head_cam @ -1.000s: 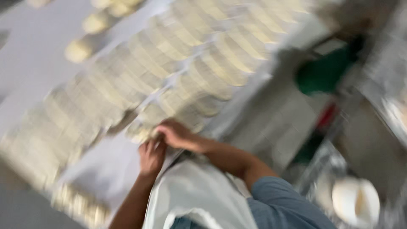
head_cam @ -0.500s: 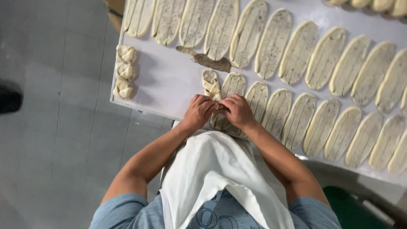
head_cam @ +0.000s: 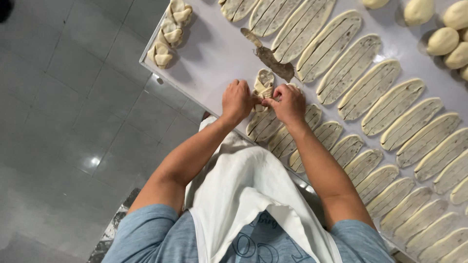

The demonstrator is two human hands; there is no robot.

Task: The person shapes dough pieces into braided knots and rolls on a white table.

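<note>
My left hand (head_cam: 237, 101) and my right hand (head_cam: 287, 103) both pinch a strip of slit, speckled dough (head_cam: 263, 85) that is partly twisted into a knot. It lies on a white work table (head_cam: 214, 58). Flat oval dough pieces with lengthwise cuts (head_cam: 370, 90) lie in rows to the right of my hands and under my right wrist. A metal scraper (head_cam: 274, 61) lies just beyond the dough I hold.
Three finished twisted knots (head_cam: 168, 34) sit at the table's left corner. Round dough balls (head_cam: 443, 39) rest at the far right. Grey floor tiles (head_cam: 73, 122) spread out left of the table. A white apron (head_cam: 243, 190) hangs on my front.
The view has steadied from a blurred sweep and moved closer over the table. My hands stay on the same dough piece, now twisted into more of a knot.
</note>
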